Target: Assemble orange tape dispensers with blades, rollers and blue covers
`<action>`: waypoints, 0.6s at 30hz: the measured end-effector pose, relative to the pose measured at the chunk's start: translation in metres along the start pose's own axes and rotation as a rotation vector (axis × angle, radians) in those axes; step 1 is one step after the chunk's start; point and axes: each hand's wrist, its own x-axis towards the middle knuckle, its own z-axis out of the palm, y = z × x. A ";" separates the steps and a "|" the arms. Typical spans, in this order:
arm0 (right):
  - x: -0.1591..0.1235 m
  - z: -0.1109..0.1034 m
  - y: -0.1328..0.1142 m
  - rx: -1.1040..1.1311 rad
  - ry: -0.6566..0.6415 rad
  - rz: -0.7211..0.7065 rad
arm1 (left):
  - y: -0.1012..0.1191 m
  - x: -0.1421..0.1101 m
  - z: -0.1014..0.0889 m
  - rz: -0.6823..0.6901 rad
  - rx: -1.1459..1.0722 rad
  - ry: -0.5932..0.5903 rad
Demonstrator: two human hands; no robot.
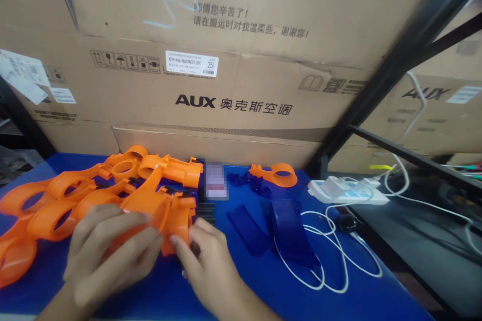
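Note:
My left hand (109, 253) lies over an orange plastic part (160, 205) with a ring end, its fingers curled onto it. My right hand (205, 261) grips the same part from the right, thumb pressed to its lower edge and the other fingers behind it. The part rests on a blue table (263, 281). A heap of like orange ring parts (68, 200) lies to the left and behind. A small black piece (205, 209) sits just past my right fingers.
One orange ring part (276, 174) lies apart at the back, beside dark blue clips (250, 183). Two blue curved plates (271, 228) lie right of centre. A white power strip (346, 191) with a looping white cable (339, 261) sits at the right. Big cardboard boxes (233, 60) wall the back.

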 end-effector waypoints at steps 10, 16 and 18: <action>0.018 -0.007 0.009 0.139 -0.152 0.019 | 0.017 0.005 0.037 0.216 0.032 0.063; 0.026 -0.055 0.021 0.426 0.176 0.226 | 0.028 0.011 0.068 0.210 -0.064 0.070; 0.038 -0.072 0.023 0.577 0.203 0.290 | 0.033 0.014 0.080 0.222 -0.139 0.071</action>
